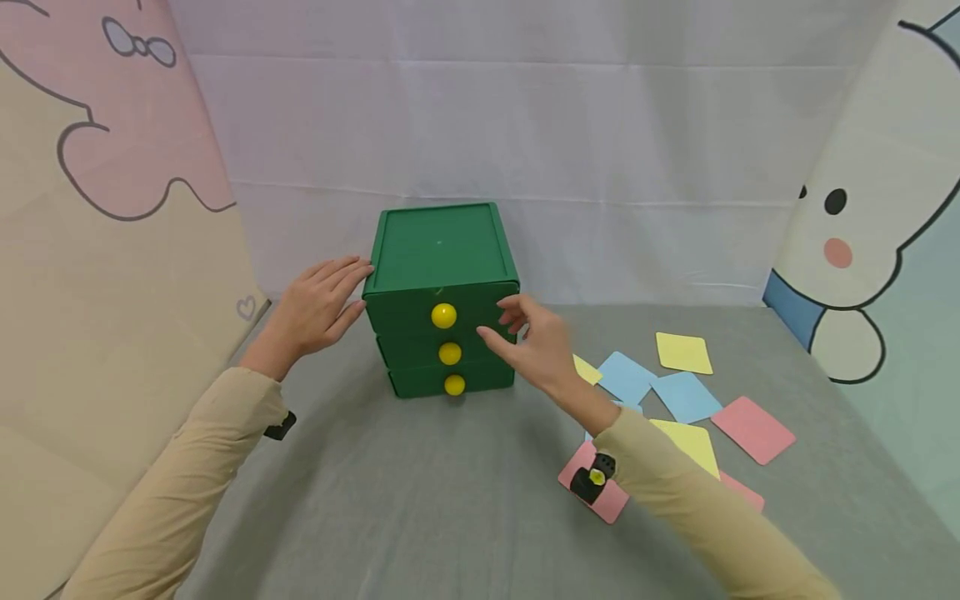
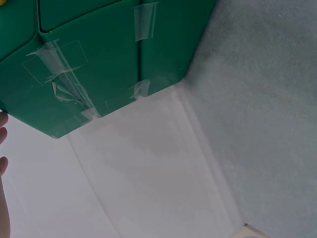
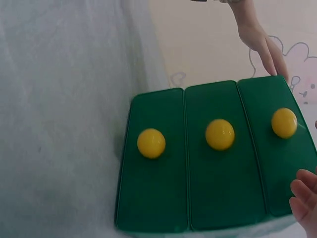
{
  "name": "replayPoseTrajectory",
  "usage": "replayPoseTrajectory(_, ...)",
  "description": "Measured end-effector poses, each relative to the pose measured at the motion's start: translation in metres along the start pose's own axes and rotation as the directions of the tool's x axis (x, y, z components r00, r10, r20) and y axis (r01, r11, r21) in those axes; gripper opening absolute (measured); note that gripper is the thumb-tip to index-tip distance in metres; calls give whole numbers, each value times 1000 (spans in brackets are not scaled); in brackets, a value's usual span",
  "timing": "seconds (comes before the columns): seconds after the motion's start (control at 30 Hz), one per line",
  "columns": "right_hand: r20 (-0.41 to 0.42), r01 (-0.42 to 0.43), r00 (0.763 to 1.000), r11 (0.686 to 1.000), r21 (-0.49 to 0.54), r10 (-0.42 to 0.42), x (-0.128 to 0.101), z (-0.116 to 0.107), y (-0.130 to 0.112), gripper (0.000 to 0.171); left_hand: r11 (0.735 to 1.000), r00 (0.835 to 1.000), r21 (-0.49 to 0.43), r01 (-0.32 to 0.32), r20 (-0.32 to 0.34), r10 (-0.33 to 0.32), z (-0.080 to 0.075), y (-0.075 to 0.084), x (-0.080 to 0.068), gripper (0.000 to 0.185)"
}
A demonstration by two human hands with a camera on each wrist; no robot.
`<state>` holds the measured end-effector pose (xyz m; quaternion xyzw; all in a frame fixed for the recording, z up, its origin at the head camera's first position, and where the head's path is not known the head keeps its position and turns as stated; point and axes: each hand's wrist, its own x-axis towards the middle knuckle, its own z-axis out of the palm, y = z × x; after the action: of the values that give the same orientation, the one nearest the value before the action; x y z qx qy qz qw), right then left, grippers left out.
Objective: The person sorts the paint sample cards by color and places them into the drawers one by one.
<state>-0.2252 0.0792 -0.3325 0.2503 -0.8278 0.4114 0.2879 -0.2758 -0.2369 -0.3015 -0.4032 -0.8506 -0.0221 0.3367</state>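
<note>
A green three-drawer box [image 1: 442, 250] stands on the grey cloth, its drawers closed. Each drawer front bears a round yellow knob, and the top one [image 1: 444, 316] is nearest my hands. My left hand [image 1: 318, 304] is at the box's upper left side, fingers extended, the fingertips at its edge. Off the front's right side, my right hand [image 1: 536, 337] has its thumb and fingers spread apart, holding nothing. In the right wrist view the drawer fronts [image 3: 213, 183] appear sideways, with part of my right hand [image 3: 306, 198] at the right edge. Clear tape [image 2: 64, 74] shows on the box's side.
Yellow, blue and pink square cards lie scattered on the cloth to the right, including a blue card [image 1: 686, 397] and a pink card [image 1: 753, 430]. My right forearm passes over some of them. A white curtain [image 1: 525, 125] hangs behind the box, with printed panels at both sides.
</note>
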Motion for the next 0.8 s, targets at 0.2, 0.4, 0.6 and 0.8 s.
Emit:
replayPoseTrajectory(0.2,-8,-28,1000,1000,0,28,2,25,-10,34,1000,1000,-3,1,-13,-1,1,0,0,67)
replayPoseTrajectory(0.4,-44,-41,998,999,-5,40,3,47,-13,32,1000,1000,-4,-4,-27,4,2,0,0,67)
replayPoseTrajectory(0.6,-92,-53,994,998,40,57,2,61,-17,31,1000,1000,-6,2,-25,-3,3,0,0,64)
replayPoseTrajectory(0.8,-158,-85,983,993,83,97,2,73,-20,30,1000,1000,-12,9,-25,-10,3,0,-1,66)
